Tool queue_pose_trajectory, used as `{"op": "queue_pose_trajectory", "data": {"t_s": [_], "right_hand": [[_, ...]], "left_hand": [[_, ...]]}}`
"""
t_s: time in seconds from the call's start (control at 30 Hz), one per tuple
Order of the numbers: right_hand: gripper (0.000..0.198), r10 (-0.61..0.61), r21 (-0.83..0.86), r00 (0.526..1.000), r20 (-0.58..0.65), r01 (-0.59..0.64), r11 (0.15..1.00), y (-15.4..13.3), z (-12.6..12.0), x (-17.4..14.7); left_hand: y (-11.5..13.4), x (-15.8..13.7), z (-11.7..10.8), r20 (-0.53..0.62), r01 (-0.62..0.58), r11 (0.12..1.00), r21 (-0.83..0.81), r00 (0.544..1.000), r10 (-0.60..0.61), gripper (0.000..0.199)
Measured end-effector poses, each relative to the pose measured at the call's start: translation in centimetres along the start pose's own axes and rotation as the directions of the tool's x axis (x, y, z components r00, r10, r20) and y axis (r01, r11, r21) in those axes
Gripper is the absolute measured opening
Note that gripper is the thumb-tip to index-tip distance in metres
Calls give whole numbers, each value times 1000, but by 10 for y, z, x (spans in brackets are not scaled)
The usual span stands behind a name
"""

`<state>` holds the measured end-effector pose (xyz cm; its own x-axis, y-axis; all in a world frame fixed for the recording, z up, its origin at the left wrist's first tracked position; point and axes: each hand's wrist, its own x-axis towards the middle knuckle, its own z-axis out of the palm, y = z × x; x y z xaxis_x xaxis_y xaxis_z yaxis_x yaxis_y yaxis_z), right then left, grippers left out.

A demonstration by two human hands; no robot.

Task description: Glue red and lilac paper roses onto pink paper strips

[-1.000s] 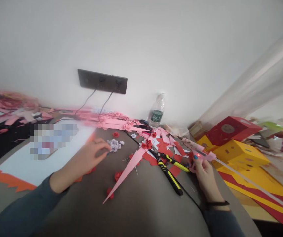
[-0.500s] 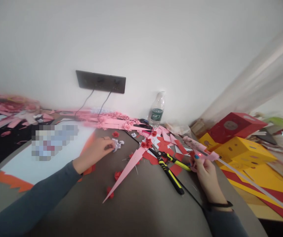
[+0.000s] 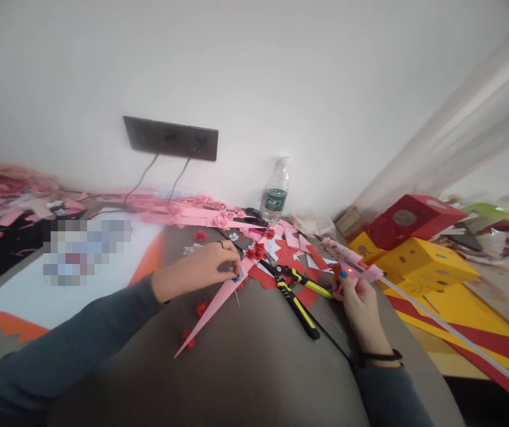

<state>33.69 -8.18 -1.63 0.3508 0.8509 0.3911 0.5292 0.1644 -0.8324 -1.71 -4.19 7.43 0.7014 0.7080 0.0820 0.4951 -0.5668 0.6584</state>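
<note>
My left hand (image 3: pixel 203 267) is closed in a pinch over the long pointed pink paper strip (image 3: pixel 214 308). A small white paper flower, mostly hidden, shows pale at its fingertips. Red paper roses (image 3: pixel 255 250) sit on the strip's upper end, just beyond those fingers. My right hand (image 3: pixel 361 305) is wrapped round a pink hot glue gun (image 3: pixel 347 267), whose red light glows. Its nozzle points up and left, and a long glue stick (image 3: pixel 441 323) runs out of the back. Beside the gun lie black-and-yellow pliers (image 3: pixel 296 296) with their handles spread.
White paper flowers (image 3: pixel 192 249) and a red rose (image 3: pixel 199 236) lie behind my left hand. A water bottle (image 3: pixel 275 193) stands by the wall among red and pink scraps (image 3: pixel 290 255). Yellow (image 3: pixel 427 264) and red boxes (image 3: pixel 418 219) are at right, white sheets (image 3: pixel 116 284) at left.
My left hand has moved right from the white paper flowers to the pink strip. My right hand still holds the glue gun in about the same place; the view has shifted slightly.
</note>
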Motion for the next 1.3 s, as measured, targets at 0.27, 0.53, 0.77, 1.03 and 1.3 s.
{"op": "queue_pose_trajectory", "data": {"t_s": [0.27,0.53,0.77,1.03,1.3], "right_hand": [[58,59,11,998,-36,-58,998,5,-1,-2],[57,61,13,998,-31,-60,998,5,-2,-1],[59,59,2,997,-54,-59,998,6,-2,-1],[55,40,-21,999,-32,-40,999,5,-3,-2],[57,65,16,996,-62,-64,998,13,-1,-1]], "left_hand": [[4,5,3,40,-46,989,141,998,40,21],[6,5,11,89,-68,980,186,995,52,33],[-4,1,15,92,-90,977,195,993,73,26],[-12,-4,23,55,-86,971,225,996,75,25],[-13,-7,25,46,-148,932,330,989,140,22]]}}
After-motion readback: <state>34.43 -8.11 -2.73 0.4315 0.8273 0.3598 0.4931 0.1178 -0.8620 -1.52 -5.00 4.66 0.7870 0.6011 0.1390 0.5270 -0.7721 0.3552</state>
